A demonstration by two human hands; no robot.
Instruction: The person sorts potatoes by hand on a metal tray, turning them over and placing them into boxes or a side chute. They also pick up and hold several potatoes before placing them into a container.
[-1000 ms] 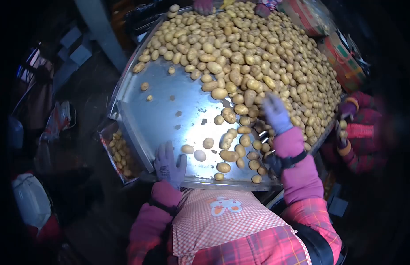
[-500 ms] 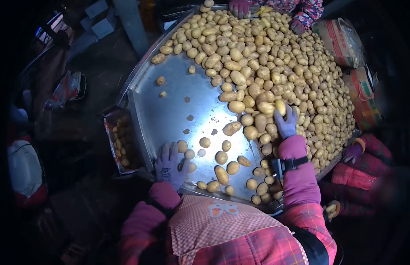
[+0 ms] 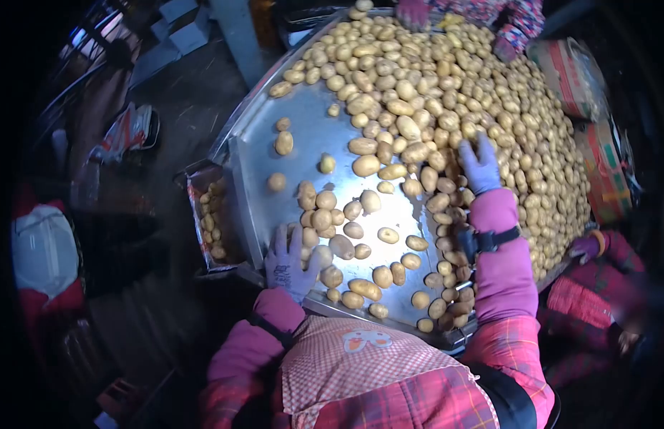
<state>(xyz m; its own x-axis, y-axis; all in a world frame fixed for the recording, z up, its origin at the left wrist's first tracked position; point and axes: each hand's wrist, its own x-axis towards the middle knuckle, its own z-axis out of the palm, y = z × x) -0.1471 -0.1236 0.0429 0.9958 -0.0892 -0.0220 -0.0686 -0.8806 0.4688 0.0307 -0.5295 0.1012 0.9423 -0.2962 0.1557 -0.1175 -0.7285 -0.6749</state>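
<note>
A heap of potatoes [image 3: 489,107] covers the far and right parts of the counter [image 3: 264,121]. Left of and before the heap, loose potatoes [image 3: 388,235] lie scattered on the counter, many towards its near edge, a few farther back on the left. A box [image 3: 196,214] sits just outside the left edge, with boxed potatoes [image 3: 212,222] in it. Beyond the right side of the heap are two packages, the farther one [image 3: 569,77] behind the nearer one [image 3: 605,171]. A post [image 3: 235,36] rises behind the counter at the far left; a container [image 3: 46,250] lies well apart, left of the box.
</note>
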